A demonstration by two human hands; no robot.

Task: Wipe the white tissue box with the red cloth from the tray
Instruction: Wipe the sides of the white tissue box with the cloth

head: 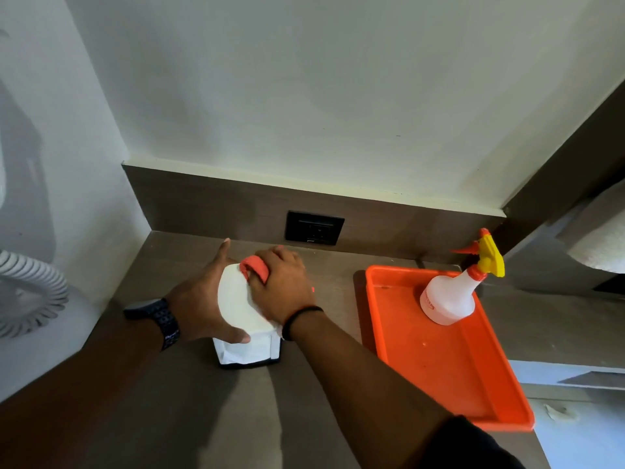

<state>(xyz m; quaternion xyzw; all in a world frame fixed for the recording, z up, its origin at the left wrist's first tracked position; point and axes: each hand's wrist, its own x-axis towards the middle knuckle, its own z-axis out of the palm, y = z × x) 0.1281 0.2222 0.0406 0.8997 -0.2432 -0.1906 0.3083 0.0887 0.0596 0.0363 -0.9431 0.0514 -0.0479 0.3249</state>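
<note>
- White tissue box (236, 306): smooth, rounded top, squarer lower body with a dark base edge; it stands on the brown wood-grain counter (203, 418), left of the tray and in front of the back panel.
- Red cloth (256, 267): soft, bunched into a thick roll; pressed on the far top edge of the box.
- Right hand (282, 292): fingers curled around the cloth, palm down on the box top; thin dark band at the wrist.
- Left hand (203, 299): spread wide, fingers along the box's left side, thumb on its near edge; chunky dark watch on the wrist.
- Orange tray (449, 367): glossy plastic, rectangular, low raised rim; sits right of the box, apart from it.
- Spray bottle (449, 296): translucent white body, yellow-and-orange trigger head; stands in the tray's far end.
- Black socket plate (314, 227): set in the panel behind the hands.
- Coiled white cord (30, 292): ribbed, at the far left.
</note>
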